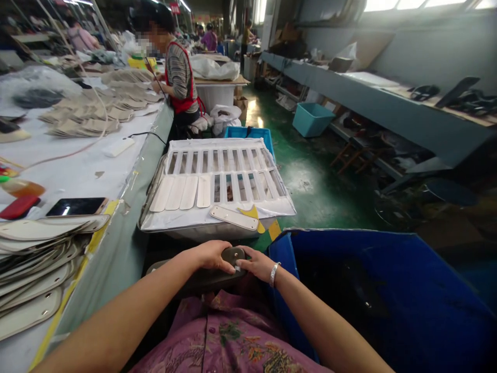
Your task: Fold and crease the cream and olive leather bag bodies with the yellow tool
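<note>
Gripped low over the lap, just above a purple patterned shirt (pixel 233 336): a dark grey, flat, rounded-end piece (pixel 232 254), held between both hands. Left hand (pixel 212 256) closed over its top from the left. Right hand (pixel 257 264), silver bracelet (pixel 274 273) at the wrist, pinching the rounded end from the right, fingertips nearly meeting the left's. Just beyond, a white slatted tray (pixel 229 142) bearing cream oblong pieces (pixel 176 192); to the right, a blue bin (pixel 388 269).

Slotted white rack (pixel 217 145) holds cream strips (pixel 176 192) (one lying crosswise).
</note>
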Action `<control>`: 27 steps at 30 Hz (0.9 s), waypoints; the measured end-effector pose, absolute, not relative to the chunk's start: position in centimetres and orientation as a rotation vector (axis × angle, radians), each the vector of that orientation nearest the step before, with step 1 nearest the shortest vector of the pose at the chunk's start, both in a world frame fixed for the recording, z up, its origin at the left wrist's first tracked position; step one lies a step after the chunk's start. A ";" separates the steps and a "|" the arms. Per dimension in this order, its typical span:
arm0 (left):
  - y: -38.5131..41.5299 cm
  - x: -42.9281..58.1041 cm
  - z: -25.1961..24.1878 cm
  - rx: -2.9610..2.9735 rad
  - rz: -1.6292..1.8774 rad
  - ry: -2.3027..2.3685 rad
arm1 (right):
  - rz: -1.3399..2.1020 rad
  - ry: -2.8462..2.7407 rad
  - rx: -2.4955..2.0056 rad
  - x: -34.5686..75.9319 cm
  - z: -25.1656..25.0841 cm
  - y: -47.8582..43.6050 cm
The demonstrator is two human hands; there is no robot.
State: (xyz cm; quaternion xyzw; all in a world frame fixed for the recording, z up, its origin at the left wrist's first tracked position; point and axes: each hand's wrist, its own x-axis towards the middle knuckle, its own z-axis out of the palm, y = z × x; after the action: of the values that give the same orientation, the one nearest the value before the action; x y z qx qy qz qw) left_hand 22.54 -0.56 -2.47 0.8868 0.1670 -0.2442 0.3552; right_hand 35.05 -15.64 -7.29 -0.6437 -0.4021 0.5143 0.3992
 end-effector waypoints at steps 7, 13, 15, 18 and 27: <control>-2.0 20.4 -2.4 2.557 -0.408 0.508 | 1.259 -0.799 -1.559 33.6 -8.3 -16.9; -5.8 18.6 -4.2 2.909 -0.268 0.498 | 1.292 -0.608 -1.588 33.8 -10.3 -18.4; -6.6 18.7 -4.6 2.953 -0.231 0.495 | 1.232 -0.648 -1.576 33.8 -10.2 -17.7; -6.8 18.6 -4.8 2.990 -0.206 0.480 | 1.181 -0.786 -1.549 33.8 -9.1 -16.1; -3.1 10.8 -4.8 3.041 -0.136 0.678 | 1.299 -0.868 -1.483 34.2 -7.9 -15.0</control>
State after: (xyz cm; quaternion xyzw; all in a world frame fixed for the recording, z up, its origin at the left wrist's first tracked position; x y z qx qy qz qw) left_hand 10.78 -3.13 -4.84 0.9751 0.2174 -0.0435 0.0116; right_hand 34.19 -15.00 -7.90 -0.6061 -0.3549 0.5311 0.4739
